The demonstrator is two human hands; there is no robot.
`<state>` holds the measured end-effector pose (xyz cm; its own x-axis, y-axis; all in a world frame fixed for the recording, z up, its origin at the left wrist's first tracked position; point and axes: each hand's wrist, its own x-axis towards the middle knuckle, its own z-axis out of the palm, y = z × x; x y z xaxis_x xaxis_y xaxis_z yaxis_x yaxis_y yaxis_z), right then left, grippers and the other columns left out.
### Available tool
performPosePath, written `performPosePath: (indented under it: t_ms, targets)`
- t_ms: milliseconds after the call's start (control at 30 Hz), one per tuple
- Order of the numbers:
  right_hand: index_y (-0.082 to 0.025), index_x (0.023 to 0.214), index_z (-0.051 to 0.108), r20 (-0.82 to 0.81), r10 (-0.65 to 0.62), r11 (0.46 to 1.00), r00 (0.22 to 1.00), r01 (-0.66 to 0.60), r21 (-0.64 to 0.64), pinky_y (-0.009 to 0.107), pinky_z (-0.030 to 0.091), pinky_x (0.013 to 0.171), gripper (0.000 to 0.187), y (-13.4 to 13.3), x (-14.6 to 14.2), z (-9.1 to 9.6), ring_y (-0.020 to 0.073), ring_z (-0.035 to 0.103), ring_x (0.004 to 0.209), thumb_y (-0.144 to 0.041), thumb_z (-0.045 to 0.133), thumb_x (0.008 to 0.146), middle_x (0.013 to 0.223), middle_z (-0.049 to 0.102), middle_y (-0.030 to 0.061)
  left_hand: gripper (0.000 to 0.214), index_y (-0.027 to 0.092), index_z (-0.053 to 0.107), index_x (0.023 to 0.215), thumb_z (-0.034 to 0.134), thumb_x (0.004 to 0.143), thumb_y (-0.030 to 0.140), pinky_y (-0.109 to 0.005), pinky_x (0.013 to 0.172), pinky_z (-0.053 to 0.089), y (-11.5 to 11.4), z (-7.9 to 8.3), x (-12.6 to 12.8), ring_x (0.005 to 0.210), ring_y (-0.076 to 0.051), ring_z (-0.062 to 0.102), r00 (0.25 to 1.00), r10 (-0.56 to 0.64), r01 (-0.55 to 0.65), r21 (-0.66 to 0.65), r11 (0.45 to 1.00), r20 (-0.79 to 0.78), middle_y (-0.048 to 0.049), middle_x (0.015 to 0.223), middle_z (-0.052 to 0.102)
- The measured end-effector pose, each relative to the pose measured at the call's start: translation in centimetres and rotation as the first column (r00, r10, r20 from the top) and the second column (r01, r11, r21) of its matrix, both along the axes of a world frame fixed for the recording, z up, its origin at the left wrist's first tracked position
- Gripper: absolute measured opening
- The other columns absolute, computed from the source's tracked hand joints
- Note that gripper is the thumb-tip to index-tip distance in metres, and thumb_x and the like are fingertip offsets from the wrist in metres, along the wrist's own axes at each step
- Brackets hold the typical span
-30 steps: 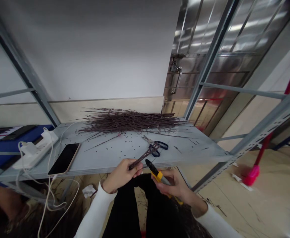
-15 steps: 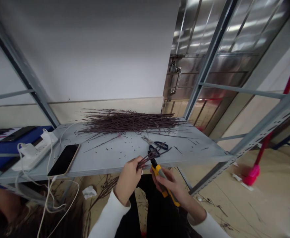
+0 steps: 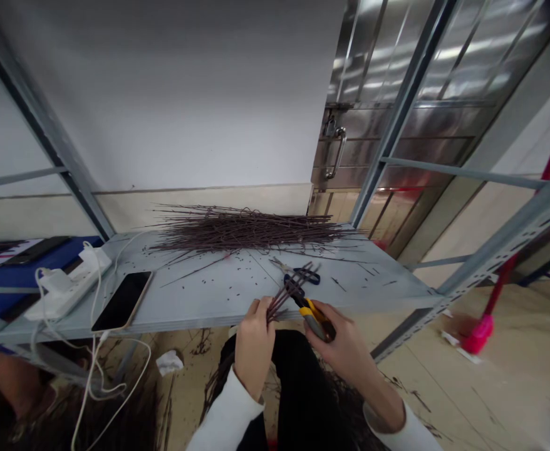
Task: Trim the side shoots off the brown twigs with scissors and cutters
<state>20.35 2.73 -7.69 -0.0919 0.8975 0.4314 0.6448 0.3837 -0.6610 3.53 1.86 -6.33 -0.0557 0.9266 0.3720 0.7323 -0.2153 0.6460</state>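
Observation:
My left hand point(image 3: 255, 338) is closed around a small bunch of thin brown twigs point(image 3: 290, 289) at the shelf's front edge. Their tips point up and to the right; their other ends trail down behind my wrist. In my right hand point(image 3: 338, 335) is a pair of pruning shears point(image 3: 316, 318) with yellow and grey handles, fingers wrapped round them. The dark head of the shears is up against the twigs; whether the blades touch them I cannot tell. Just behind lie scissors point(image 3: 309, 275) with dark blue handles, partly covered by the twigs.
A large pile of twigs point(image 3: 247, 232) lies along the back of the grey shelf point(image 3: 200, 294), with small clippings scattered in front. To the left are a phone point(image 3: 122, 302) and a white power strip point(image 3: 71, 291) with cables. Metal uprights point(image 3: 388, 125) frame the shelf.
My left hand has turned more upright, and the twigs now slant more steeply. My right hand has moved slightly up and right, with the shears tilted further across toward the twigs.

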Motion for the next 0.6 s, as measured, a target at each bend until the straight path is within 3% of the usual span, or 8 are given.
performPosePath:
  t_ms: [300, 600]
  targets:
    - [-0.012, 0.111, 0.058, 0.137, -0.021, 1.000, 0.990, 0.019, 0.010, 0.032, 0.052, 0.059, 0.038, -1.2, 0.5, 2.0, 0.0239, 0.066, 0.073, -0.033, 0.051, 0.079, 0.093, 0.068, 0.0132, 0.050, 0.022, 0.057, 0.104, 0.037, 0.072, -0.010, -0.029, 0.077, 0.052, 0.1, -0.8, -0.4, 0.087, -0.019, 0.066, 0.999, -0.037, 0.032, 0.136, 0.990, 0.031, -0.0040, 0.095, 0.061]
    - [-0.014, 0.114, 0.054, 0.264, -0.109, 0.987, 0.958, 0.073, 0.145, 0.041, 0.054, 0.073, 0.040, -1.3, -0.2, 2.1, 0.0287, 0.066, 0.083, -0.027, 0.050, 0.077, 0.096, 0.067, 0.0142, 0.046, 0.020, 0.060, 0.106, 0.038, 0.077, -0.008, -0.031, 0.078, 0.053, 0.3, -1.2, 0.3, 0.083, -0.017, 0.065, 0.993, -0.053, 0.033, 0.192, 0.981, 0.103, -0.0039, 0.092, 0.057]
